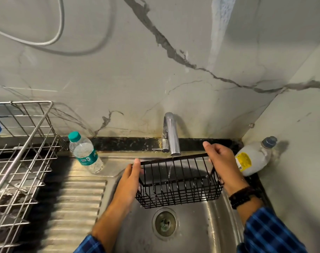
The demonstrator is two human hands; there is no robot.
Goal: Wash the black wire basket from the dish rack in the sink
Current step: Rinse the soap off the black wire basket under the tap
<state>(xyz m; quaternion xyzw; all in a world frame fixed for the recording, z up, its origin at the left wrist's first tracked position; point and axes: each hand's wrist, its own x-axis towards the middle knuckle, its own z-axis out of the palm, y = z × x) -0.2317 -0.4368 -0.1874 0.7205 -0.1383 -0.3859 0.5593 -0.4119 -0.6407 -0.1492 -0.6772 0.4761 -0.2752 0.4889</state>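
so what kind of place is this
Most likely a home kitchen, at the washing-up spot: a steel sink with a ribbed drainboard, a tap running a thin stream onto a black wire basket, and a wire dish rack to its left.

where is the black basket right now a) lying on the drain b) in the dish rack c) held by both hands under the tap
c: the left hand and right hand grip the ends of the basket, with the tap right above it and the sink below.
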